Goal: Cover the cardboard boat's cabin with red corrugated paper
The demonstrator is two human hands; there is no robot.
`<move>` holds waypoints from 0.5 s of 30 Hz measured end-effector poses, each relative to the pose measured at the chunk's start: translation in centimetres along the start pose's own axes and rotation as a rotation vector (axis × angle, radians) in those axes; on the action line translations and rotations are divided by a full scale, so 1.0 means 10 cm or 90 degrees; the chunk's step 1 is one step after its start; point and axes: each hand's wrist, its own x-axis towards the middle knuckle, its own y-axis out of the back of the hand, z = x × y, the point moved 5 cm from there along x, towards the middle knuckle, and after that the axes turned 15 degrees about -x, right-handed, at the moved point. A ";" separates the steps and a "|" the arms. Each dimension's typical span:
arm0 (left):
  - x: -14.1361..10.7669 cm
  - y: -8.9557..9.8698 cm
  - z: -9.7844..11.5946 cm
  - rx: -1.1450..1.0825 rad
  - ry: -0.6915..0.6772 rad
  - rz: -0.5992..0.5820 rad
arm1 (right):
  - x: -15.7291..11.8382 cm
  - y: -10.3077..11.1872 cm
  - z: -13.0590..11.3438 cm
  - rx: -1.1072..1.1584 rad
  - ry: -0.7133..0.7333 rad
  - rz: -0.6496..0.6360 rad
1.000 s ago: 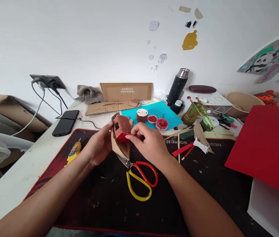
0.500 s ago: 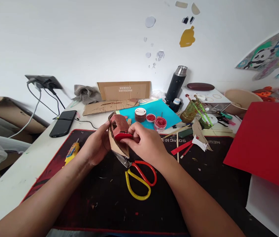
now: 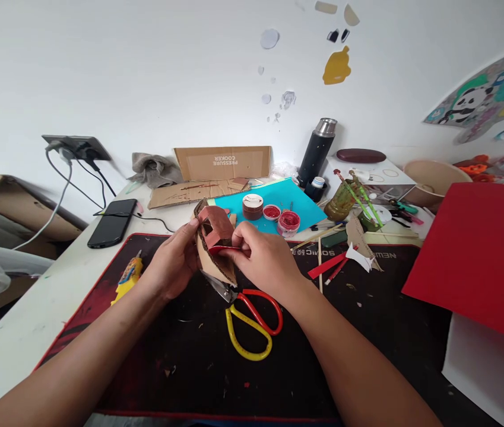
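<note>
A small cardboard boat-like model with a reddish-brown painted cabin is held up over the desk mat. My left hand is closed round its left side, thumb near the upper edge. Between the thumb and fingers of my right hand is a red paper piece, pinched against the model beside the cabin; the fingers cover part of it. Below the model lie scissors with one red and one yellow handle, their blades partly hidden under the cardboard.
A yellow glue gun lies left, with a phone behind it. Paint jars stand on blue paper. A dark flask and brush jar are behind. Large red paper occupies the right.
The red paper piece has tilted flatter and shows less of its face, exposing more of the cabin's lower side. Both hands keep nearly the same position.
</note>
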 end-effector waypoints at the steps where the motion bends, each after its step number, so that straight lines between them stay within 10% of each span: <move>1: 0.00 0.00 0.01 -0.005 0.001 0.009 | 0.00 0.00 0.00 0.013 0.002 0.009; 15: 0.07 0.07 -0.03 0.033 0.011 -0.039 | 0.00 0.05 -0.03 -0.043 0.057 0.031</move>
